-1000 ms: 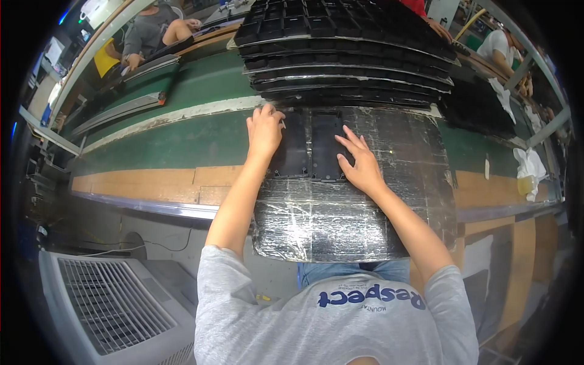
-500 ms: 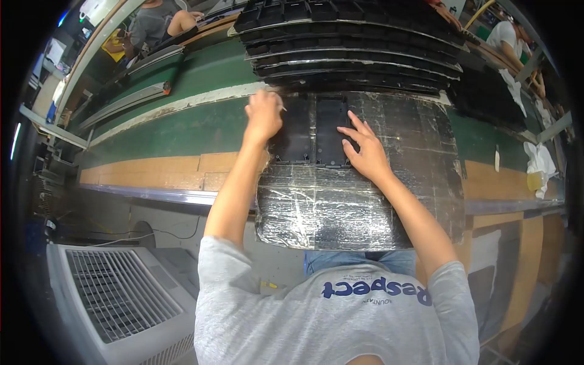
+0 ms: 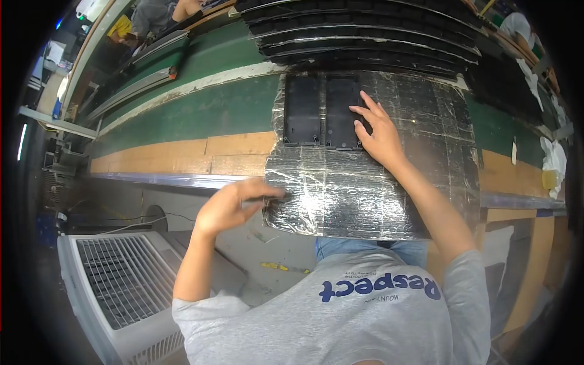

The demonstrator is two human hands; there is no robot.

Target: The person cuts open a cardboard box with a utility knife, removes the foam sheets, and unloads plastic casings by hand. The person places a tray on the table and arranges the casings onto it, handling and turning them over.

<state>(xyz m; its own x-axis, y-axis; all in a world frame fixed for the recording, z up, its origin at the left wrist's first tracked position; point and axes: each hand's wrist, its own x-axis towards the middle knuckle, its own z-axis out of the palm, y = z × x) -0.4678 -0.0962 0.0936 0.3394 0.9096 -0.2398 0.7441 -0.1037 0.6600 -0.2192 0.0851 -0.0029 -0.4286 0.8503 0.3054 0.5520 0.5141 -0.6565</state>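
Note:
Two flat black plastic panels, a left one (image 3: 302, 109) and a right one (image 3: 340, 115), lie side by side on a worn, tape-covered board (image 3: 365, 207). My right hand (image 3: 380, 134) is open, its fingers spread at the right edge of the right panel. Lower down, my left hand (image 3: 228, 207) is at the board's left edge, away from the panels. Its fingers are stretched out and blurred at the tips, with the thumb apart, and I see nothing held in them.
Stacked boards with black parts (image 3: 365, 39) stand behind the panels. A green work table (image 3: 201, 115) runs beneath. White cloth (image 3: 552, 161) lies far right. A grey slatted unit (image 3: 128, 280) stands on the floor at left. Other people (image 3: 149, 18) sit across the table.
My left hand has left the top edge of the left panel and come down toward me to the board's near-left edge. My right hand stays by the right panel. The view has shifted slightly.

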